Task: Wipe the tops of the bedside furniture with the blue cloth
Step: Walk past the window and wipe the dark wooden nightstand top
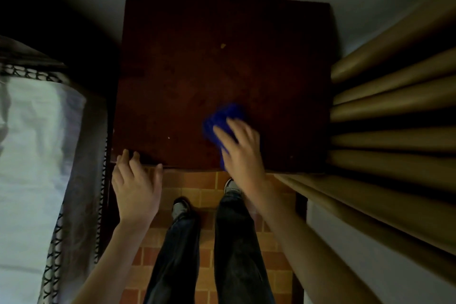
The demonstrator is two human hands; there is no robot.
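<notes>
A dark red-brown bedside table top (197,69) fills the middle of the head view. The blue cloth (219,121) lies on its near right part, blurred. My right hand (240,148) presses flat on the cloth, fingers spread over it. My left hand (135,185) rests at the table's near left edge, fingertips touching the rim, holding nothing. A small pale speck (223,45) sits near the middle of the top.
A bed with white sheet and patterned border (37,155) runs along the left. Tan pleated curtains (394,111) hang close on the right. My legs and shoes (232,187) stand on orange floor tiles (195,180) in front of the table. A pale wall is behind.
</notes>
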